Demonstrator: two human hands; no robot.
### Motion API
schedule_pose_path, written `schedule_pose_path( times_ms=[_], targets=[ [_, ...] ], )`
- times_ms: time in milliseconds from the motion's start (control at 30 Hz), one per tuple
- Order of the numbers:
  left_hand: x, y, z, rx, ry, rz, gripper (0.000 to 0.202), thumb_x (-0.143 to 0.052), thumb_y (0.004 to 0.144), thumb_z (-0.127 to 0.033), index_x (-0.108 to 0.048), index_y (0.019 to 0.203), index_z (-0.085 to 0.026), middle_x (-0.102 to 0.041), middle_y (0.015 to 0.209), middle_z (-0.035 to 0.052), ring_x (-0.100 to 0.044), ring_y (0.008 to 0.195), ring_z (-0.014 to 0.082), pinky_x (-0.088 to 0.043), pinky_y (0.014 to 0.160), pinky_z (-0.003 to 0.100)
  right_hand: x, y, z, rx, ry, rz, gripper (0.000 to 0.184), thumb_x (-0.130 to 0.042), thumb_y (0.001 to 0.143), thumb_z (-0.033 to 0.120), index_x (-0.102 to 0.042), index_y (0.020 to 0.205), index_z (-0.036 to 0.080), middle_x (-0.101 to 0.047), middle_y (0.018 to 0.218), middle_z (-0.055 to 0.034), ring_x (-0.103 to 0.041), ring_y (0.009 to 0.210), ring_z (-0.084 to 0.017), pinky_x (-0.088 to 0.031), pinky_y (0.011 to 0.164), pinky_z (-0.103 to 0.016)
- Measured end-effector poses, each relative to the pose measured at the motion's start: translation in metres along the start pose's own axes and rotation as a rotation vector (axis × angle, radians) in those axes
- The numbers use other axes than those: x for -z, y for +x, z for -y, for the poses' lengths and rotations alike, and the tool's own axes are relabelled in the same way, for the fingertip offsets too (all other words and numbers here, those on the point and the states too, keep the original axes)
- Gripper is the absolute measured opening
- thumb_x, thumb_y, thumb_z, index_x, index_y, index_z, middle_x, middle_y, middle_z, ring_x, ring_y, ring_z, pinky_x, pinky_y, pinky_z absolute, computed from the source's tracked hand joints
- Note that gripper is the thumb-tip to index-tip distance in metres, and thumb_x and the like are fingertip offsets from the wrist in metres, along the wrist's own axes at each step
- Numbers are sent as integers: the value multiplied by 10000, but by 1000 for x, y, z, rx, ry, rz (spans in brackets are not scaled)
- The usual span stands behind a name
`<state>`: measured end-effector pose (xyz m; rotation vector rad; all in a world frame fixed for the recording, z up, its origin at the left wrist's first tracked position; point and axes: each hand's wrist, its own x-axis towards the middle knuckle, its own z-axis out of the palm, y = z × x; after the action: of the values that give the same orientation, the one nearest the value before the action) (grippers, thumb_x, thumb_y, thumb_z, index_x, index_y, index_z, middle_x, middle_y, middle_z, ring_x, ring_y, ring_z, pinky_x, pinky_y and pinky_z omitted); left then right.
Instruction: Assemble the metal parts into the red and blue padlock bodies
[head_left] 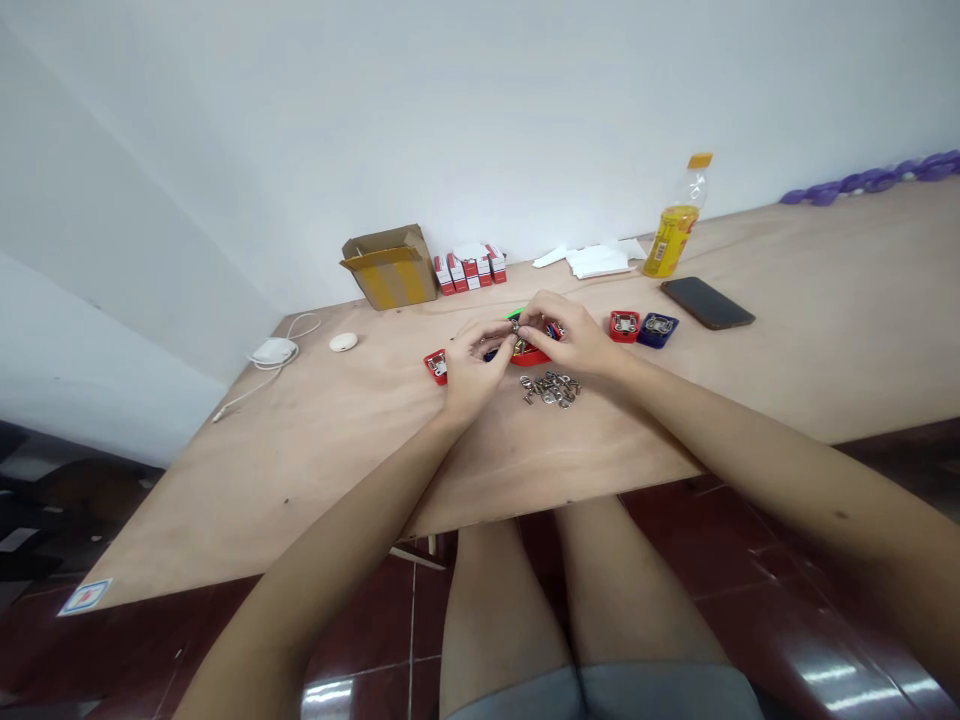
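Note:
My left hand (480, 360) and my right hand (566, 330) meet over the middle of the table, thumbs and fingertips pinched together. Between them is a small metal piece (515, 327), too small to name. Just beneath and behind the fingers lies a group of red, blue and green items (534, 356), mostly covered by my hands. A loose pile of small shiny metal parts (551, 389), some ring-shaped, is on the wood nearer to me. Left of my left hand sits a red case with metal inside (436, 366).
A red case (624, 325) and a dark blue case (658, 329) lie at right, near a phone (707, 302) and a yellow-labelled bottle (673, 235). Along the wall are a cardboard box (396, 275), small red-white boxes (470, 270) and white papers (598, 260). A white cable (274, 352) lies left.

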<state>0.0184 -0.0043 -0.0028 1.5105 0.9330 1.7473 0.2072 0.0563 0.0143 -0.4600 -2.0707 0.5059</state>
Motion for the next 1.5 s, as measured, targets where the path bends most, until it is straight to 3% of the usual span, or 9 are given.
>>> schedule_pose_path(
  times_ms=[333, 533, 733, 933, 1133, 1500],
  targets=[
    [3, 1, 1, -79, 78, 17, 113, -854, 849, -178, -851, 935, -251, -717, 1179, 87, -702, 1215, 244, -588, 1087, 402, -1, 1, -5, -11, 33, 38, 79, -696, 1003, 310, -667, 1007, 237, -637, 960, -43, -614, 874, -224, -522, 792, -404],
    [5, 5, 1, -63, 73, 4, 112, -907, 772, -158, -843, 821, -236, -734, 1114, 91, -713, 1170, 241, -570, 1102, 407, -1, 0, -7, -15, -4, 43, 90, -677, 1015, 320, -657, 967, 247, -678, 956, -48, -611, 909, -248, -520, 856, -442],
    [5, 6, 6, -23, 19, 31, 101, -927, 766, -203, -857, 830, -239, -780, 1080, 96, -735, 1149, 250, -560, 1120, 428, -2, -1, -8, -5, -91, 44, 123, -632, 1046, 344, -652, 959, 259, -688, 937, -66, -561, 1005, -295, -504, 933, -491],
    [5, 6, 4, -85, 77, 47, 59, -882, 827, -242, -863, 873, -275, -787, 1129, 77, -726, 1173, 261, -544, 1161, 496, -3, 1, -6, 28, -109, 3, 95, -639, 1040, 321, -651, 970, 259, -691, 962, -61, -563, 997, -294, -463, 961, -498],
    [4, 5, 5, -131, 97, 9, 73, -869, 841, -246, -866, 908, -274, -782, 1116, 77, -735, 1158, 253, -588, 1097, 458, -2, 2, -1, 62, -112, -18, 107, -627, 1046, 319, -655, 967, 253, -685, 972, -55, -581, 977, -281, -441, 970, -490],
    [9, 8, 19, -101, 89, 55, 107, -891, 830, -315, -875, 902, -237, -808, 1052, 104, -762, 1110, 253, -644, 988, 419, -1, 0, -6, -24, -38, 58, 104, -650, 1026, 303, -661, 933, 257, -706, 974, -68, -635, 947, -272, -501, 910, -465]
  ],
)
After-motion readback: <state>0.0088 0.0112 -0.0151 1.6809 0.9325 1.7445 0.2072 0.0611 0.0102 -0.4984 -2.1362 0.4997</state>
